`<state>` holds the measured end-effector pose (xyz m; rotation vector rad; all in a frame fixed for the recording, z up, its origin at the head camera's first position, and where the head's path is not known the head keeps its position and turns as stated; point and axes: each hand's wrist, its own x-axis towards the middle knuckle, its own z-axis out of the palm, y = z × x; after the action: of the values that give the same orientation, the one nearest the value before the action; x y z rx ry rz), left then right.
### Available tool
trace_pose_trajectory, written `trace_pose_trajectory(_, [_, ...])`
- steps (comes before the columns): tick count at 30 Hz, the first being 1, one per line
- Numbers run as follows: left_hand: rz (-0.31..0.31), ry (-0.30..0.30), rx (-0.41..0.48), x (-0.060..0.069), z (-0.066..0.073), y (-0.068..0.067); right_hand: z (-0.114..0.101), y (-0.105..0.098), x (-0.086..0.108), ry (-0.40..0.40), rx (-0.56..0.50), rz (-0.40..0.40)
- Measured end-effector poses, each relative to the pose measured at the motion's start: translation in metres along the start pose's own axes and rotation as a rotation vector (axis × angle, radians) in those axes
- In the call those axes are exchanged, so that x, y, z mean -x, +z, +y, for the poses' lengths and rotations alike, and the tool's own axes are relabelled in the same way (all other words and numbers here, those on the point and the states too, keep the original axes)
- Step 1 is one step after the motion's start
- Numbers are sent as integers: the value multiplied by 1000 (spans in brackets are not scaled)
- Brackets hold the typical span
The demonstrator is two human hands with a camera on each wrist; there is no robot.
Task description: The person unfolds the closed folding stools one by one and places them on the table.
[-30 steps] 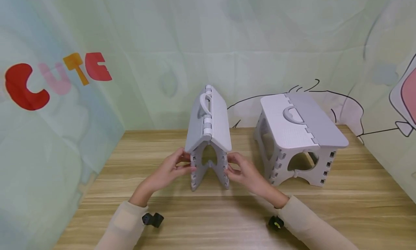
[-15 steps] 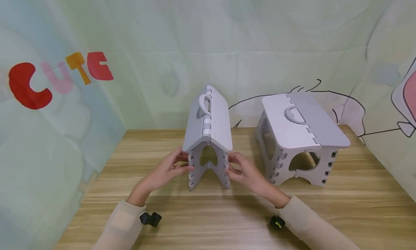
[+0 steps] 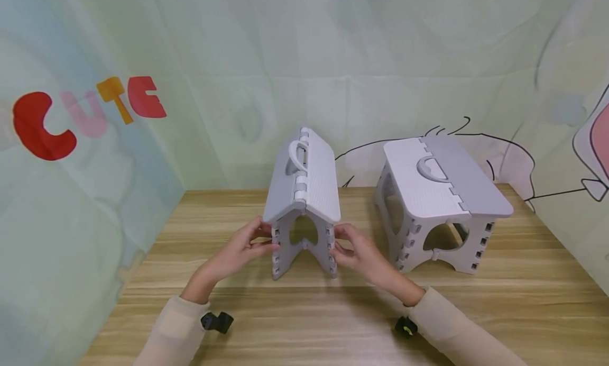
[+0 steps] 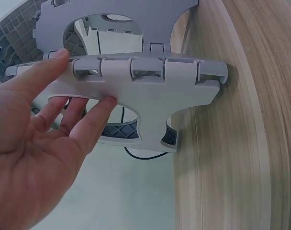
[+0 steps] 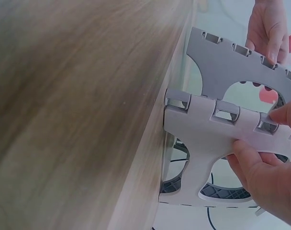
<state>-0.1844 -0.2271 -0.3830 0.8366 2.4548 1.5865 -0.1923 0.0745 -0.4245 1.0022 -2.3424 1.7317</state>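
A grey-and-white folding stool (image 3: 322, 178) stands half unfolded at the middle of the table, its seat peaked like a roof with a loop handle (image 3: 295, 155) at the ridge. My left hand (image 3: 238, 255) holds the left leg panel near its front hinge edge. In the left wrist view its thumb lies on the hinged edge, with fingers at the cutout of the panel (image 4: 150, 96). On the opposite side, my right hand (image 3: 359, 255) pinches the right leg panel (image 5: 198, 120) between thumb and fingers. Parts of the fingers are hidden behind the panels.
To the right, a second folding stool (image 3: 404, 186) stands fully unfolded with a flat top. A printed cloth (image 3: 228, 91) hangs behind the wooden table (image 3: 304, 318) and along its sides.
The stool's two sides have spread a little wider and its ridge sits slightly lower. My left hand has shifted left with its panel; my right hand has hardly moved.
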Motion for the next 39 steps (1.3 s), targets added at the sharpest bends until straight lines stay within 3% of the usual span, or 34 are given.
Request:
trace_pose_trajectory(30, [26,3,-7,8,-7,-10,-2,1,-1,23,-18,-17])
trace_pose_trajectory(39, [23,38,-12,9,-14,-13,-1,0,0,5,-36,-14])
